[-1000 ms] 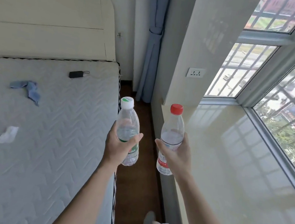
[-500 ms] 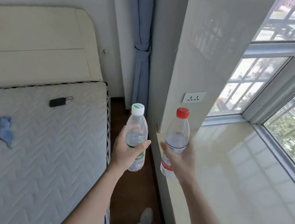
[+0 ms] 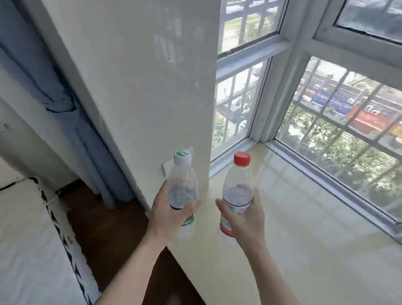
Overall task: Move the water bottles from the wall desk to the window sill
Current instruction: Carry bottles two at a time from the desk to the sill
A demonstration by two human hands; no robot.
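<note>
Here, each item is listed as seen from the head view.

Left hand (image 3: 172,210): wrapped round the white-capped bottle (image 3: 182,189) at its middle, thumb across the front; the bottle is held upright in the air.

Right hand (image 3: 243,220): wrapped round the red-capped bottle (image 3: 237,191) at its label; this bottle is held upright too, just right of the other, with a gap kept between them.

White-capped bottle: placed over the sill's left near edge, beside the wall corner (image 3: 209,118); a socket plate (image 3: 168,168) is partly hidden behind it.

Red-capped bottle: carried over the sill (image 3: 308,252), not set down; whether its base touches cannot be told.

Sill: a wide glossy cream surface, bare to the right and far side up to the window frame (image 3: 336,185).

Sill edge: run diagonally from the wall corner toward the near right; a strip of dark floor (image 3: 116,230) is seen below it.

Left side: the floor strip is bounded by the mattress (image 3: 9,243); a blue curtain (image 3: 59,91) hangs far left.
</note>
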